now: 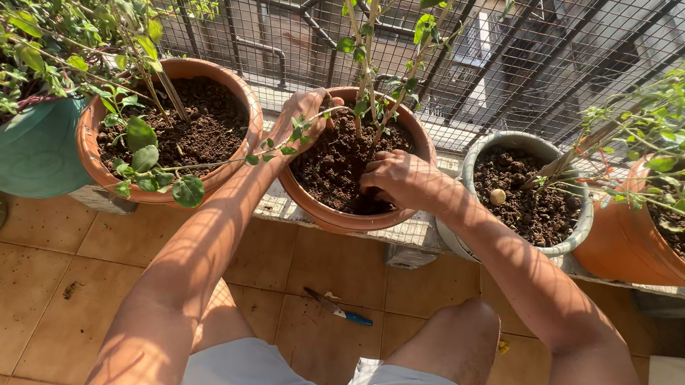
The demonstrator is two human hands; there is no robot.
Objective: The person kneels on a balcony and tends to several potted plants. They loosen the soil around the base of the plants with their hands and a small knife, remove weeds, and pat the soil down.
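Both hands are in the middle terracotta pot [346, 215] of dark soil — the left hand [303, 119] curls loosely on its rim, the right hand [400, 179] digs bent fingers into the soil beside a thin stem [366, 66]. The neighbouring grey pot [529, 143] holds soil and a small pale bulb [497, 196].

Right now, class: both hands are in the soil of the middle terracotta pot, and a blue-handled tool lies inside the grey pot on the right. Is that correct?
Not quite. The head view shows the blue-handled tool lying on the tiled floor, not in the grey pot. The rest holds: the left hand and right hand are both in the middle terracotta pot.
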